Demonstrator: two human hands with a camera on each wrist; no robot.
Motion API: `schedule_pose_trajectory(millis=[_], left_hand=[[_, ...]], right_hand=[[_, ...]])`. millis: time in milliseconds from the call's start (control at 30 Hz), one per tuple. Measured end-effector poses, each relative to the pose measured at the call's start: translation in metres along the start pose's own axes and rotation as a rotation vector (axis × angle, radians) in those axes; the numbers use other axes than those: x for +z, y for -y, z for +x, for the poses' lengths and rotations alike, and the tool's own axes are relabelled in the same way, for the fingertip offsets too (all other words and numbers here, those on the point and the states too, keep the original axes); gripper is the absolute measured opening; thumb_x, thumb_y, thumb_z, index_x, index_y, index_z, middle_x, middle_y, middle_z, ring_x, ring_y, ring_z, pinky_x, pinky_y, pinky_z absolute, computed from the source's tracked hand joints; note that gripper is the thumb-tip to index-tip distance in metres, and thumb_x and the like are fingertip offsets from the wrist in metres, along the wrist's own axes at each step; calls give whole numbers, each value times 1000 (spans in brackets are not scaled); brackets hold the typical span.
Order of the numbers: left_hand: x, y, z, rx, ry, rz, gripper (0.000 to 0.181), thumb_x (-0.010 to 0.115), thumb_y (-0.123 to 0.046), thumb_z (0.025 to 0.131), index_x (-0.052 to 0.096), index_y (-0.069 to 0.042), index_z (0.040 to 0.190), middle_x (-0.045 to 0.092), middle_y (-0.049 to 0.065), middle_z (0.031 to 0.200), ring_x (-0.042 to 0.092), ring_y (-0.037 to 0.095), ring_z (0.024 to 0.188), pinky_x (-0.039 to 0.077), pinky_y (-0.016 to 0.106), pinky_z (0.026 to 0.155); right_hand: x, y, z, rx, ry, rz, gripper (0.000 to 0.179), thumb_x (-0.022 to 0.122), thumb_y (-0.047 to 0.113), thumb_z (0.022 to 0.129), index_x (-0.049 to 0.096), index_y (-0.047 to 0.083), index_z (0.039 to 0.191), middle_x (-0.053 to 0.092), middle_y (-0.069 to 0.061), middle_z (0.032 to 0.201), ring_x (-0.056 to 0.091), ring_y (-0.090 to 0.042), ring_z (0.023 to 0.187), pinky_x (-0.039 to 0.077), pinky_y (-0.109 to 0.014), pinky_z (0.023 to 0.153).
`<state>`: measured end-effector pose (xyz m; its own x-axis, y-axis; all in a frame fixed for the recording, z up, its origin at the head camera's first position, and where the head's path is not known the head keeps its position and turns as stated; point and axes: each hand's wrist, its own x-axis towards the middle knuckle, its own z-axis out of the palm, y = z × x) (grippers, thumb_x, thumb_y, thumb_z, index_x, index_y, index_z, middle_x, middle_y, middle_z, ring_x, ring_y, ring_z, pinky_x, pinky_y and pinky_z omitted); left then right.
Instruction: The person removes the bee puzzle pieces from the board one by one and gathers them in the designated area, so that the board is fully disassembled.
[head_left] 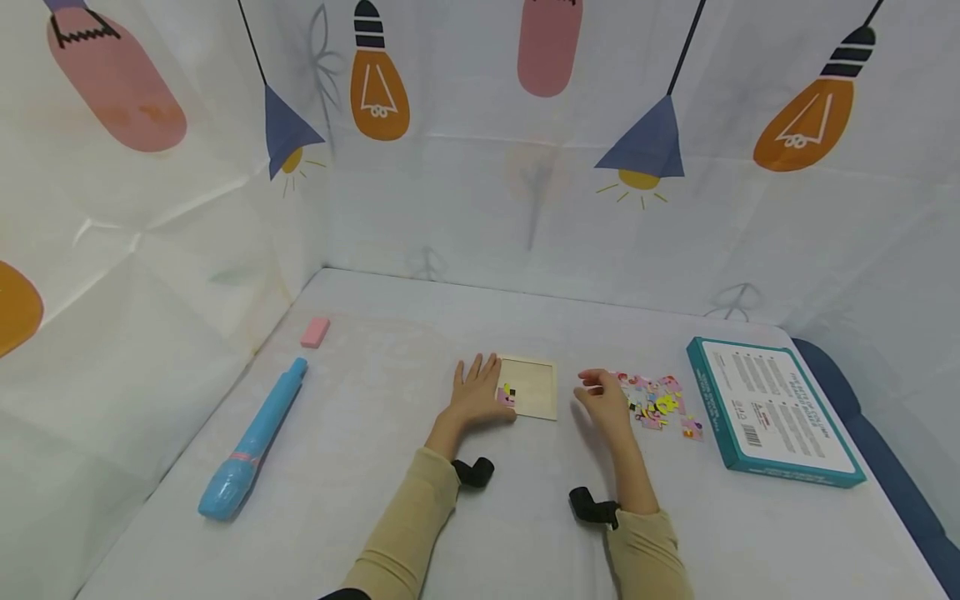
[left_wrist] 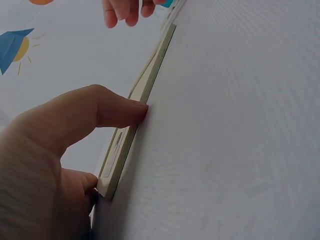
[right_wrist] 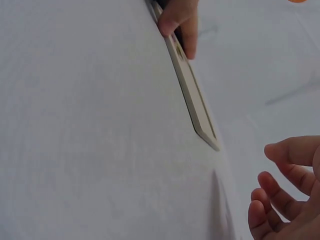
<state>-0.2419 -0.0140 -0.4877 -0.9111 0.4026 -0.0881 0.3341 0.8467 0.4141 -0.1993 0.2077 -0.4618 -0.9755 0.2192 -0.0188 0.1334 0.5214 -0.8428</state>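
Observation:
A shallow pale wooden puzzle tray point(head_left: 536, 388) lies on the table, with a pink-and-yellow puzzle piece point(head_left: 507, 396) in its near left corner. At the tray's left side rests my left hand point(head_left: 474, 398), fingers spread and fairly straight. In the left wrist view its thumb point(left_wrist: 122, 111) presses on the tray's near edge. My right hand point(head_left: 606, 407) hovers between the tray and a cluster of colourful puzzle pieces point(head_left: 660, 402). Its fingers point(right_wrist: 280, 195) are loosely bent and apart in the right wrist view, and nothing shows between them. One loose piece point(head_left: 692, 428) lies just nearer than the cluster.
A teal-edged box point(head_left: 780, 412) lies to the right of the pieces. On the left are a blue bottle-shaped object point(head_left: 255, 442) with a pink band and a small pink block point(head_left: 315, 332). White printed sheeting point(head_left: 465, 208) hangs behind the table. A dark blue chair-like shape point(head_left: 862, 425) borders the right edge.

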Motion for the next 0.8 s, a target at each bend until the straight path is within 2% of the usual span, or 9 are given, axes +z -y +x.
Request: schedule_pose_trajectory(millis=[200, 367, 533, 633, 800], left_hand=[[2, 0, 1, -5, 11, 19, 102, 65, -50, 70, 15, -6, 148, 11, 4, 155, 1, 24, 142, -7, 49, 111], [2, 1, 1, -4, 9, 14, 102, 65, -50, 69, 16, -6, 148, 11, 5, 155, 1, 24, 142, -7, 49, 111], [2, 2, 2, 3, 6, 0, 103, 65, -51, 69, 17, -5, 148, 12, 6, 155, 2, 25, 142, -7, 49, 110], [2, 2, 2, 10, 1, 8, 103, 64, -53, 69, 17, -5, 148, 12, 6, 155, 2, 25, 142, -7, 49, 110], [3, 3, 2, 19, -10, 15, 101, 61, -55, 71, 18, -5, 147, 13, 6, 155, 3, 26, 142, -6, 50, 110]], right_hand=[[21, 10, 0, -61, 43, 19, 26, 60, 4, 84, 57, -3, 109, 57, -21, 105, 53, -29, 93, 43, -35, 79], [38, 18, -1, -150, 90, 13, 25, 60, 0, 81, 59, -3, 106, 59, -20, 100, 55, -31, 90, 44, -39, 81], [54, 28, 0, -266, 160, -122, 29, 58, -1, 78, 64, -3, 106, 61, -18, 95, 56, -30, 87, 45, -43, 80], [62, 32, 0, -323, 193, -215, 33, 58, -1, 76, 65, -1, 108, 61, -16, 90, 56, -28, 81, 46, -40, 74], [73, 35, 2, -364, 210, -329, 31, 61, 5, 77, 67, 1, 108, 59, -14, 91, 54, -25, 78, 44, -37, 67]])
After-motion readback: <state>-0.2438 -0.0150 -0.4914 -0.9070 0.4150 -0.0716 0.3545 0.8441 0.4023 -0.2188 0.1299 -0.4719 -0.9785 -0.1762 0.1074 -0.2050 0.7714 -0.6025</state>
